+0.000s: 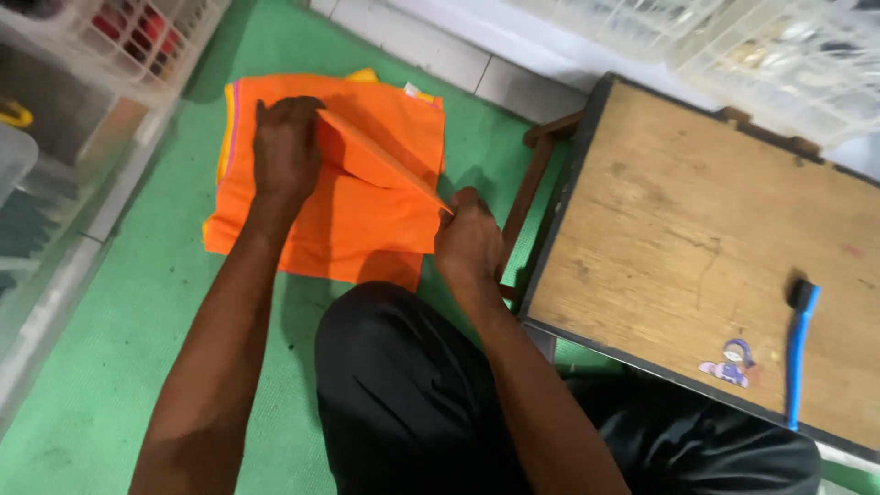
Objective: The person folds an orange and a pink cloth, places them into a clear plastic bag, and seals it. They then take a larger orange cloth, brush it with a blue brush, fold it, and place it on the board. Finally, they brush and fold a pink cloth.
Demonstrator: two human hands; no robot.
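Orange cloth (339,220) flat on green mat (137,302), one folded edge lifted diagonally

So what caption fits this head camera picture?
Two hands, left hand and right hand, fold an orange cloth on a green mat.
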